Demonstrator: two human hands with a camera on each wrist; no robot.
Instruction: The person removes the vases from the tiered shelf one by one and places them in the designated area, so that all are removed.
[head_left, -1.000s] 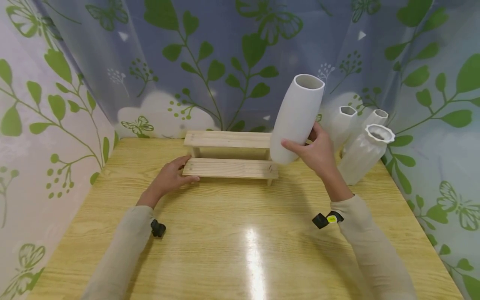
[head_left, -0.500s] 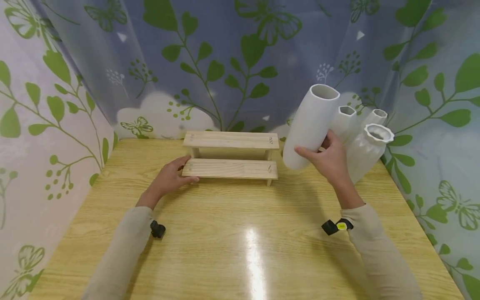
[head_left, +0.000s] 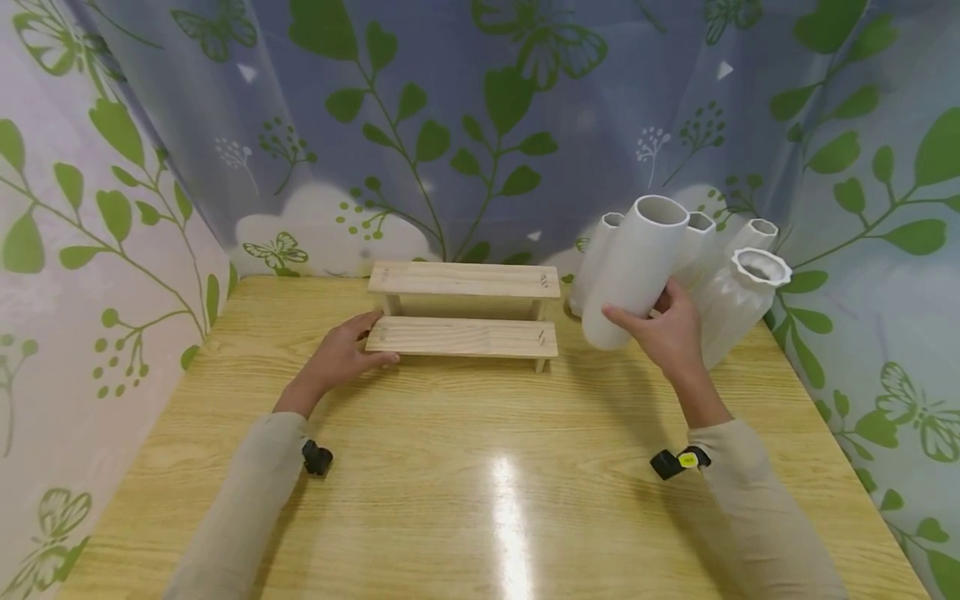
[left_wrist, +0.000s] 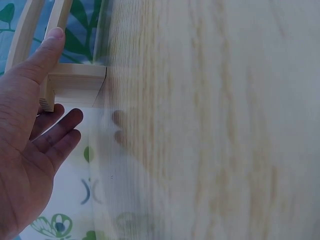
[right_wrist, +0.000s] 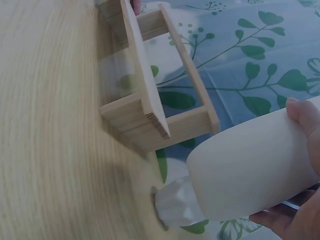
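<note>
My right hand [head_left: 671, 329] holds a smooth white vase [head_left: 637, 267] round its lower side, thumb in front. The vase leans to the right, its round mouth up, and its base is raised above the table. In the right wrist view, that vase [right_wrist: 250, 165] overlaps a faceted white vase [right_wrist: 177, 202] standing behind it. A two-tier wooden stand [head_left: 461, 337] sits left of the vases. At its left end, my left hand [head_left: 337, 358] grips the lower board, with the thumb [left_wrist: 50, 47] along it in the left wrist view and the other fingers spread.
Several white vases stand at the table's back right: a slim one [head_left: 591, 267] partly hidden by the held vase, a fluted one [head_left: 735, 304] with a wavy rim, and others behind. A leaf-printed curtain [head_left: 420, 125] encloses the wooden table [head_left: 420, 483] at back and sides.
My right hand has carried the smooth vase right and down, from in front of the stand's right end to before the other vases. The left hand and the stand have stayed put.
</note>
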